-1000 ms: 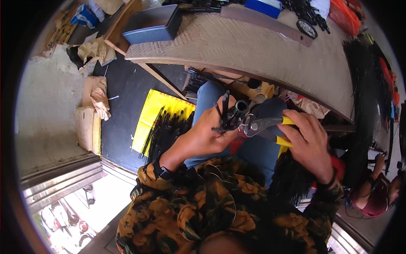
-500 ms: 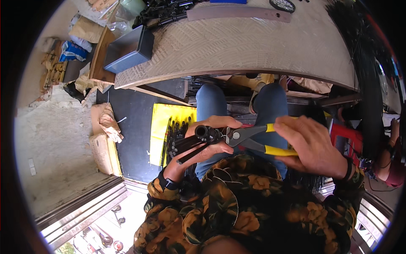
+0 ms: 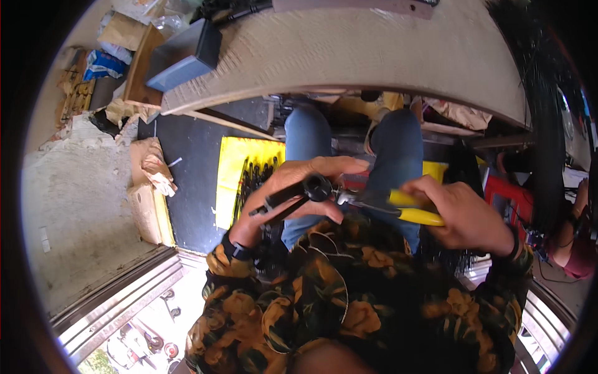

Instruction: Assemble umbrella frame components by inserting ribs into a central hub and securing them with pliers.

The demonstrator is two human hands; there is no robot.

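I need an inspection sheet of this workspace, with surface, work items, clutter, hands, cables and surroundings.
Surface: textured beige table; grey-blue bin at its left end.
Work items: black tubular part with rod-like legs; yellow-handled pliers, blurred, tips beside the part, contact unclear.
Clutter: bunch of black rods over a yellow sheet; crumpled brown paper at left.
Hands: left hand holds the tubular part; right hand grips the pliers.
Cables: one thin dark cable at far right.
Surroundings: another person at the right edge; worn wall at left.
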